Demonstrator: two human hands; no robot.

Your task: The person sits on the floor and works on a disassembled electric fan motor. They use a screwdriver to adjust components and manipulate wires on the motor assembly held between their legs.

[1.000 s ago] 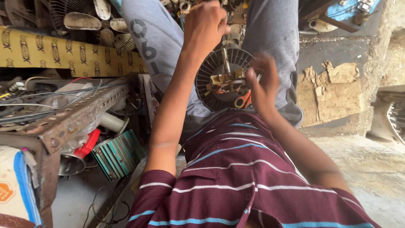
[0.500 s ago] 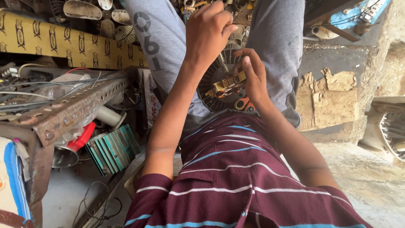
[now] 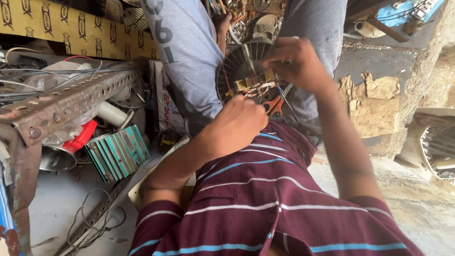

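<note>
On the lap, both hands worked the round motor core (image 3: 246,71): left hand (image 3: 234,125) pinched its wiring, right hand (image 3: 296,61) pinched a thin tool beside orange-handled scissors (image 3: 274,105).

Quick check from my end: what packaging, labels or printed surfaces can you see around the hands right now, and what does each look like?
Cardboard panel: upper left, behind the metal rack; flat, yellow with repeating dark oval marks.
Printed bag: beside the grey trouser leg; crumpled, white with red print.
Carton corner: bottom left edge; white, blue border.
Trouser leg print: large dark characters on grey cloth.
No screens.
</note>
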